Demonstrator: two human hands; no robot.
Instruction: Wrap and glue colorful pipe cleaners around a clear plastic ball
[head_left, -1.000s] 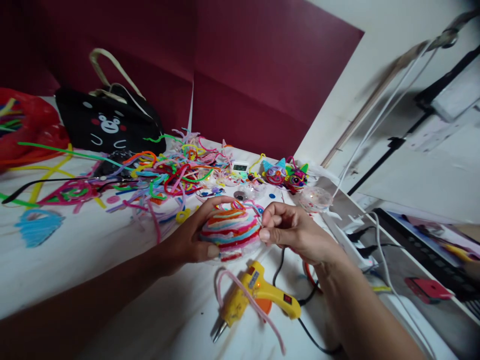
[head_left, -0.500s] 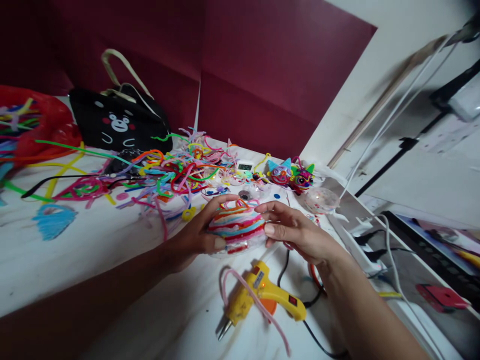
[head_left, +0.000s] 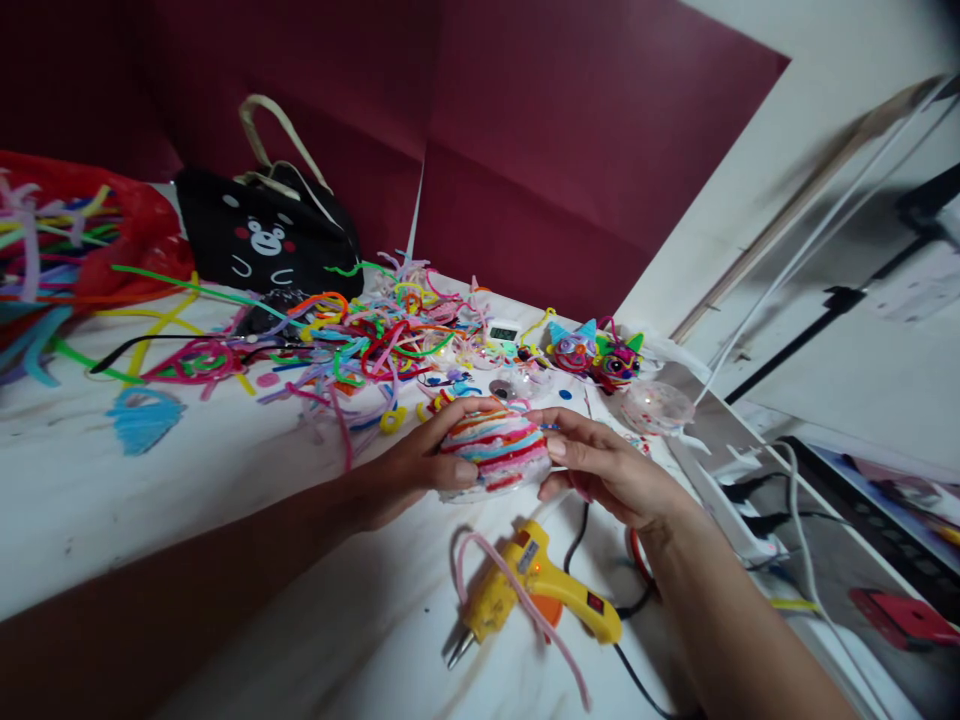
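A round ball wrapped in striped pipe cleaners (head_left: 496, 447) rests on the white table (head_left: 225, 500). My left hand (head_left: 427, 462) cups its left side, fingers curled over the top and thumb against the front. My right hand (head_left: 600, 465) grips the right side, fingers laid across the top. A yellow glue gun (head_left: 536, 590) lies just in front of the ball, nozzle pointing left and down, with a pink pipe cleaner (head_left: 525, 610) draped over it.
A heap of loose coloured pipe cleaners (head_left: 360, 345) covers the table's back. Two finished pipe-cleaner cat heads (head_left: 596, 355) and a clear ball (head_left: 658, 408) sit at the right. A black bear-face bag (head_left: 266, 240) and a red bag (head_left: 90, 250) stand at the back left. A power strip with cables (head_left: 750, 500) lies to the right.
My right hand has opened from a pinch beside the ball and moved onto its right side and top. The view has shifted, so everything sits further right.
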